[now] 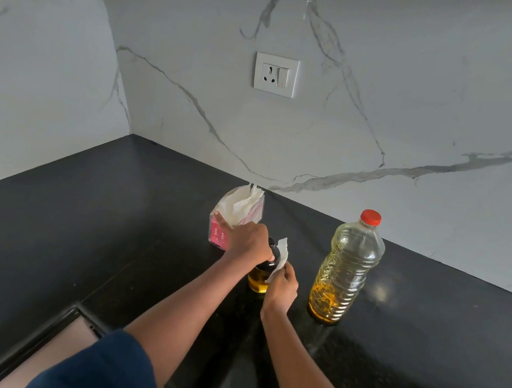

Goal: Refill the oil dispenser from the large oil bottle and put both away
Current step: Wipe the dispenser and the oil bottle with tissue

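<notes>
A small glass oil dispenser (258, 281) with a black top stands on the black counter (119, 210), yellow oil showing in its lower part. My left hand (251, 239) grips its black top from above, index finger stretched out. My right hand (280, 287) holds a white tissue (280, 259) pressed against the dispenser's right side. To the right, apart from both hands, the large clear oil bottle (346, 269) stands upright with its red cap on, oil filling roughly the lower third.
A pink tissue pack (236, 215) with white tissues sticking out stands just behind the dispenser. A white wall socket (275, 75) sits on the marble backsplash. The counter's front edge and a lighter surface below it (50, 339) lie at lower left.
</notes>
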Demonstrator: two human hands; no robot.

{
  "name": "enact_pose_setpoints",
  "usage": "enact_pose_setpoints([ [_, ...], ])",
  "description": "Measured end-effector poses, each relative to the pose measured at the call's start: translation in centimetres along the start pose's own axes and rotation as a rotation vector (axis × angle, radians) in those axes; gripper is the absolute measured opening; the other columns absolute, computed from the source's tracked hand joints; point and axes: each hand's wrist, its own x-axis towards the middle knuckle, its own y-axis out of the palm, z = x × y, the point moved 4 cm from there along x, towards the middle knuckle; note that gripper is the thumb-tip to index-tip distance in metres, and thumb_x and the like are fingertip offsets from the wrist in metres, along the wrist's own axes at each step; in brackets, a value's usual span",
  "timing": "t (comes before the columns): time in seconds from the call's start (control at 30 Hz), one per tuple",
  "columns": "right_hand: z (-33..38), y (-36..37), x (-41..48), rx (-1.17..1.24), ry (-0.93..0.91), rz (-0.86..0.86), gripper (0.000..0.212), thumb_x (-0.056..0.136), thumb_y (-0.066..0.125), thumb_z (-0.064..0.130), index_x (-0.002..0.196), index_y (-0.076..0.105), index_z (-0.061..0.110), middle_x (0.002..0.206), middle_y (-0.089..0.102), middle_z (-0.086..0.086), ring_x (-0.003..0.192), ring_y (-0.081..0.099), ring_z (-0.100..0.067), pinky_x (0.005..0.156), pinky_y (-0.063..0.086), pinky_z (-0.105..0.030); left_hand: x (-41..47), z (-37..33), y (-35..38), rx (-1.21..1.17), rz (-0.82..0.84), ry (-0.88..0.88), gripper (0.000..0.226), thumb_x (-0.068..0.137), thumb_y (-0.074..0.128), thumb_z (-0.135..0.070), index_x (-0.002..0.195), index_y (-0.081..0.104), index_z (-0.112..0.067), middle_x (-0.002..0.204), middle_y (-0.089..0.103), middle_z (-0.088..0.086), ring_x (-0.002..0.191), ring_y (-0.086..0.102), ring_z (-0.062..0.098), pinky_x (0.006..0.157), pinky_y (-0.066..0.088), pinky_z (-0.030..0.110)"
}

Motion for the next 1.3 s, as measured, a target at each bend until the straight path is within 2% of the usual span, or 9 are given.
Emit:
enact_pose_setpoints([
  [0.1,-1.8,0.1,0.6,-0.035,0.118,0.055,0.033,0.097,0.033,0.016,0.101,0.066,0.016,0.085,0.063,-0.001,0.072,0.052,-0.011,0.064,0.041,-0.028,-0.1,0.2,0.1,0.015,0.021,-0.014,0.043,0.078,0.060,-0.057,0.075,0.044,-0.017,0.056,0.040,-0.002,0.095,0.059,0.024,0.101,-0.004,0.072],
  [0.27,-1.9,0.0,0.8,-0.047,0.241,0.011,0.032,0.096,0.038,0.011,0.116,0.063,0.013,0.100,0.065,-0.003,0.090,0.059,-0.018,0.071,0.047,-0.029,-0.2,0.6,0.2,0.020,0.071,-0.025,0.048,0.075,0.060,-0.062,0.079,0.049,-0.016,0.062,0.044,-0.003,0.099,0.058,0.025,0.104,0.005,0.068],
  [0.5,0.0,-1.4,1.2,0.650,0.389,0.149,0.030,0.096,0.039,-0.001,0.121,0.054,0.004,0.117,0.059,-0.015,0.096,0.059,-0.024,0.085,0.048,-0.034,0.6,2.4,-0.7,0.001,0.328,-0.122,0.078,0.064,0.062,-0.073,0.115,0.053,-0.014,0.112,0.061,0.006,0.126,0.039,0.042,0.093,-0.005,0.078],
  [0.67,0.6,-1.8,1.1,0.529,0.262,0.125,0.026,0.092,0.043,-0.004,0.113,0.058,0.001,0.113,0.060,-0.017,0.101,0.058,-0.028,0.089,0.046,-0.038,0.4,1.5,-0.2,-0.182,0.317,0.168,0.073,0.074,0.075,-0.031,0.138,0.041,-0.016,0.135,0.050,0.008,0.123,0.047,0.029,0.099,0.039,0.040],
  [0.8,0.4,0.0,-1.3,0.234,0.072,0.221,0.036,0.093,0.046,0.007,0.128,0.055,0.010,0.124,0.059,-0.008,0.114,0.052,-0.021,0.096,0.040,-0.033,0.5,1.7,-0.2,-0.250,0.279,0.204,0.054,0.071,0.078,-0.024,0.121,0.060,-0.013,0.117,0.064,0.008,0.107,0.060,0.024,0.092,0.049,0.033],
  [0.97,-1.4,1.1,-1.4,0.110,0.144,0.294,0.038,0.099,0.036,0.031,0.131,0.052,0.019,0.137,0.050,-0.004,0.127,0.042,-0.020,0.105,0.029,-0.034,0.5,2.2,0.4,-0.233,0.240,0.179,0.046,0.074,0.076,-0.029,0.114,0.063,-0.012,0.109,0.068,0.006,0.101,0.062,0.021,0.087,0.048,0.028],
  [1.07,-1.8,1.2,-1.0,0.098,0.212,0.318,0.035,0.099,0.033,0.027,0.116,0.062,0.017,0.125,0.058,-0.007,0.115,0.048,-0.017,0.099,0.030,-0.032,0.5,2.3,1.0,-0.253,0.202,0.125,0.042,0.075,0.074,-0.028,0.112,0.064,-0.012,0.108,0.068,0.006,0.101,0.062,0.021,0.086,0.047,0.027],
  [1.2,-2.6,0.5,-1.5,0.244,0.274,0.120,0.036,0.096,0.050,0.017,0.131,0.051,0.008,0.132,0.054,-0.010,0.123,0.048,-0.024,0.105,0.035,-0.036,0.5,2.3,1.3,-0.267,0.145,0.046,0.043,0.076,0.073,-0.032,0.111,0.063,-0.010,0.105,0.067,0.007,0.100,0.062,0.021,0.082,0.047,0.026],
  [1.3,-2.5,-0.4,-2.6,0.342,0.261,0.040,0.032,0.087,0.062,0.008,0.119,0.060,0.005,0.116,0.063,-0.011,0.103,0.057,-0.021,0.097,0.044,-0.035,0.4,2.3,1.5,-0.315,0.086,0.002,0.039,0.076,0.074,-0.031,0.106,0.064,-0.008,0.100,0.068,0.007,0.096,0.063,0.021,0.076,0.047,0.023],
])
